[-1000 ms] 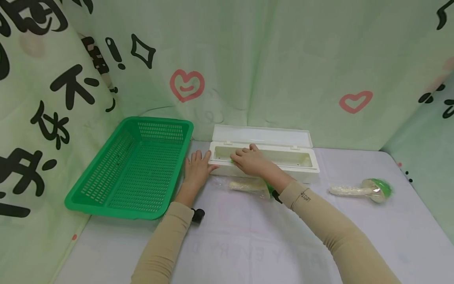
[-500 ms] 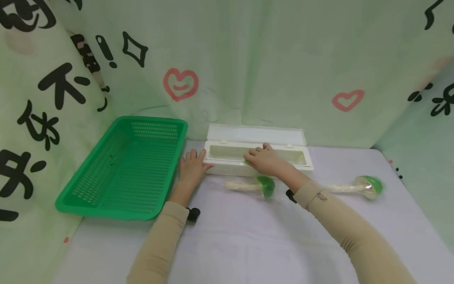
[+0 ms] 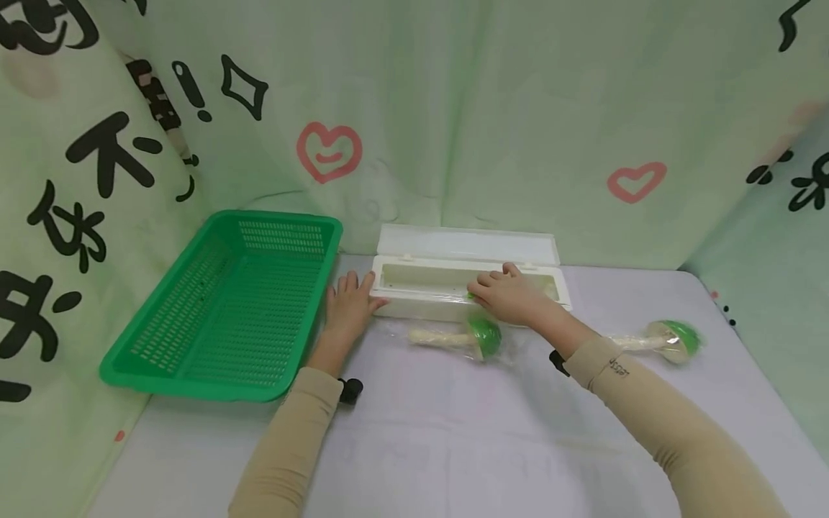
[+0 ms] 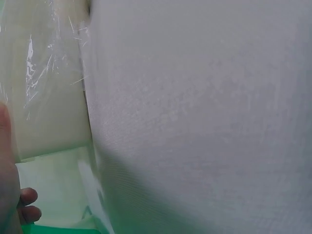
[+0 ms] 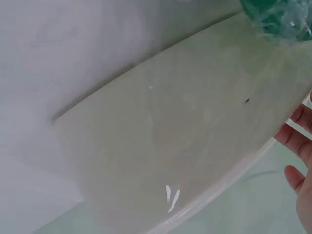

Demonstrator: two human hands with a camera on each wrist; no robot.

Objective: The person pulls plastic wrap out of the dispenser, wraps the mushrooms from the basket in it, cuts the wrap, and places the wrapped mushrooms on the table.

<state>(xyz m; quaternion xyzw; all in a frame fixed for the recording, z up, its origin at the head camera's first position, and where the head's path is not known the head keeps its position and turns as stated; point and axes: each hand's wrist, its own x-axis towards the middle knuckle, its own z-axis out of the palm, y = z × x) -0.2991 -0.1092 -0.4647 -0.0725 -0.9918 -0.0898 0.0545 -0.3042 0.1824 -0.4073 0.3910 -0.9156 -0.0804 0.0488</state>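
A white cling film dispenser [image 3: 414, 309] stands by the curtain with its lid [image 3: 466, 243] raised. My left hand [image 3: 346, 309] rests against its left end, fingers extended, thumb at the front; clear film [image 4: 48, 63] drapes over the front there. My right hand [image 3: 514, 296] pinches a small green slide cutter [image 3: 471, 296] on the front rim, right of the middle, mostly hidden by the fingers. Just in front lies a film-wrapped object with a pale handle and a green domed head [image 3: 486, 338].
A green plastic basket [image 3: 227, 302] sits to the left of the dispenser. Another wrapped object with a green domed head [image 3: 676, 342] lies at the right on the white tablecloth [image 3: 421, 432]. Behind everything hangs a light green curtain [image 3: 414, 108].
My right hand has slid rightward along the dispenser's front rim with the green cutter. The left hand keeps its place. The head view has shifted slightly, and the wrapped object's green head has come into sight.
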